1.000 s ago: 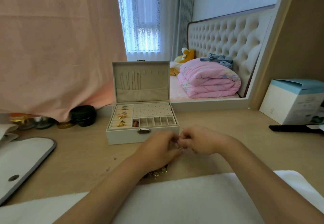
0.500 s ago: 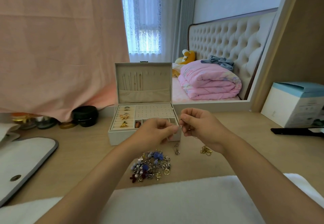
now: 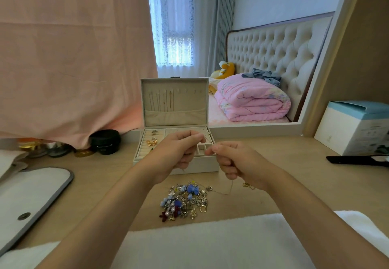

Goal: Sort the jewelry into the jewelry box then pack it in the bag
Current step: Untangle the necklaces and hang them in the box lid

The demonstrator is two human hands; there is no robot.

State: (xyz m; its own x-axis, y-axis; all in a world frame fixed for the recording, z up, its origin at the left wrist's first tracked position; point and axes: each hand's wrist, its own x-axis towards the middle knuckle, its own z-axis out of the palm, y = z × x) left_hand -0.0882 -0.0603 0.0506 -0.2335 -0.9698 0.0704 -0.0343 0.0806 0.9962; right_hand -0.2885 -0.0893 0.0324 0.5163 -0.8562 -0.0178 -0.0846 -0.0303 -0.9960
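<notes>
The left hand [image 3: 179, 153] and right hand [image 3: 235, 161] have lifted off the heap of mixed colourful jewelry [image 3: 185, 203] and parted, pinching a thin gold chain [image 3: 228, 191].

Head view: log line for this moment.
phase: sorting | left hand: pinches chain | right hand: pinches chain | jewelry box: open | pile: loose on desk

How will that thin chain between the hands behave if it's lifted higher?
Probably floppy: the chain droops in a slack curve below the right hand. Likely light, since fingertip pinches hold it. It may snag, as its tail lies beside the jewelry pile.
</notes>
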